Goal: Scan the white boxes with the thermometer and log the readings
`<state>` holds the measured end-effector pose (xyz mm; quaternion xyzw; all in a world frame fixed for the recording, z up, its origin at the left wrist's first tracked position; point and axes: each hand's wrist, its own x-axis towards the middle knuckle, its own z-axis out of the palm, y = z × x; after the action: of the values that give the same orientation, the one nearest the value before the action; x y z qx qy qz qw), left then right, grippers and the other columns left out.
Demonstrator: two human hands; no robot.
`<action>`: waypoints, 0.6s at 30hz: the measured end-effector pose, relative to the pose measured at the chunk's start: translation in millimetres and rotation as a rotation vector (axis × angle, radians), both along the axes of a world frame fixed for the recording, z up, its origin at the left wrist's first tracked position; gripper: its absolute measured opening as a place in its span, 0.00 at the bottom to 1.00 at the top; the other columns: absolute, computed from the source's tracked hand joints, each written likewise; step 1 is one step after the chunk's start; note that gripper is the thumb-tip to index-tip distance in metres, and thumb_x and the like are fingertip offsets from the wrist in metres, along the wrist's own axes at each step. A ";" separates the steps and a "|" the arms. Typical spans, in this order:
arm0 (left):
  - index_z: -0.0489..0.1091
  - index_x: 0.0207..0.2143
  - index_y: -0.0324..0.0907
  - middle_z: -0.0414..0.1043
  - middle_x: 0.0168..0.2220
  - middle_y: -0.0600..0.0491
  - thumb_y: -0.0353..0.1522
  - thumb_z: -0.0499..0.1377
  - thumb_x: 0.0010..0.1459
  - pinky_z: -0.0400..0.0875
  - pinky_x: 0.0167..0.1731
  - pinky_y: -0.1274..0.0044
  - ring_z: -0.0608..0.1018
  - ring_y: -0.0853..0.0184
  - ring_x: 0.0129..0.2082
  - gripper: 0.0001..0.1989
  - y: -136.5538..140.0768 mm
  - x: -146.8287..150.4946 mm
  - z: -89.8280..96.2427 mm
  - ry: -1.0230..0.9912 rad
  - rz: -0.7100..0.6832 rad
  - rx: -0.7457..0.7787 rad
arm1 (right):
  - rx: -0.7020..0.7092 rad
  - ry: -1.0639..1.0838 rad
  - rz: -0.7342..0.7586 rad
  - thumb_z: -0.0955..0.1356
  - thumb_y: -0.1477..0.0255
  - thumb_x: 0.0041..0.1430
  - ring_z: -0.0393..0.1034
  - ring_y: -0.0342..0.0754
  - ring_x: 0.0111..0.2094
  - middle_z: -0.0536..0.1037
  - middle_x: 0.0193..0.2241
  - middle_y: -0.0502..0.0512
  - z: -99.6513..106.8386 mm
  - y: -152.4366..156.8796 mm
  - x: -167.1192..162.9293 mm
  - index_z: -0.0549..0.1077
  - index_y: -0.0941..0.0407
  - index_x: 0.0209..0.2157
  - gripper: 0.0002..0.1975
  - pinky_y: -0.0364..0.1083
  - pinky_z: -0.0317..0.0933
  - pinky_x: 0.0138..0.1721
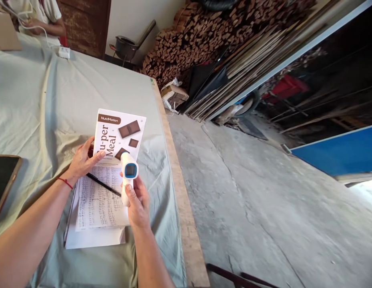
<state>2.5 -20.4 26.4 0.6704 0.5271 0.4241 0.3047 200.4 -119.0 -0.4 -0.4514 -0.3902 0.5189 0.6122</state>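
Note:
My left hand (85, 159) grips the left edge of a white and brown NutriMotion box (115, 138), its thumb across the printed front. The box is tilted up above the papers. Wrapped round the handle of a white infrared thermometer (125, 195) is my right hand (138, 202). The thermometer's blue-framed screen faces me, and its head overlaps the lower right of the box. Below lie handwritten sheets (97, 208), with a black pen (103, 185) resting across them. The far end of the pen is hidden behind the thermometer.
A pale green cloth (84, 84) covers the table, whose wooden edge (186, 224) runs along the right. A phone (4, 178) lies at the left. Another person (49, 22) is at the far end beside a cardboard box (5, 30). Stacked firewood (186, 36) stands beyond the table.

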 end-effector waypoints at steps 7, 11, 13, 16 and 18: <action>0.66 0.58 0.41 0.79 0.48 0.44 0.59 0.57 0.59 0.74 0.45 0.62 0.80 0.50 0.45 0.37 0.4 0.9 -1.2 -0.010 -0.015 0.008 | -0.061 0.087 -0.034 0.76 0.56 0.53 0.77 0.51 0.42 0.84 0.46 0.57 0.9 -1.1 -1.8 0.74 0.50 0.53 0.28 0.51 0.70 0.44; 0.67 0.58 0.42 0.79 0.49 0.44 0.58 0.58 0.59 0.73 0.46 0.61 0.79 0.50 0.45 0.36 0.2 1.7 -0.9 -0.022 -0.025 0.014 | -0.078 0.071 -0.060 0.76 0.56 0.53 0.78 0.50 0.41 0.84 0.43 0.56 2.2 -2.8 -1.7 0.74 0.51 0.49 0.25 0.50 0.70 0.42; 0.67 0.57 0.42 0.79 0.48 0.45 0.58 0.59 0.59 0.73 0.46 0.61 0.79 0.51 0.45 0.35 -0.1 2.3 -1.0 -0.047 -0.037 0.014 | -0.083 0.058 -0.062 0.75 0.56 0.53 0.77 0.49 0.40 0.84 0.43 0.56 2.9 -3.8 -1.9 0.73 0.51 0.50 0.25 0.49 0.70 0.41; 0.68 0.56 0.43 0.79 0.47 0.45 0.57 0.59 0.59 0.74 0.45 0.62 0.79 0.52 0.45 0.34 0.0 2.5 -2.9 -0.059 -0.040 0.015 | -0.077 0.028 -0.043 0.74 0.56 0.55 0.77 0.48 0.37 0.84 0.43 0.55 3.5 -4.9 -2.8 0.71 0.51 0.52 0.26 0.49 0.70 0.39; 0.68 0.56 0.43 0.78 0.47 0.44 0.57 0.59 0.59 0.74 0.44 0.62 0.79 0.52 0.45 0.33 0.5 2.2 -4.5 -0.052 -0.034 0.016 | -0.049 -0.003 -0.037 0.74 0.56 0.55 0.78 0.49 0.40 0.83 0.44 0.56 3.6 -5.4 -4.3 0.70 0.51 0.53 0.27 0.50 0.70 0.40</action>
<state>4.7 -19.9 21.8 0.6706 0.5041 0.4403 0.3199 196.0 -124.5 3.1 -0.4743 -0.3697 0.5161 0.6099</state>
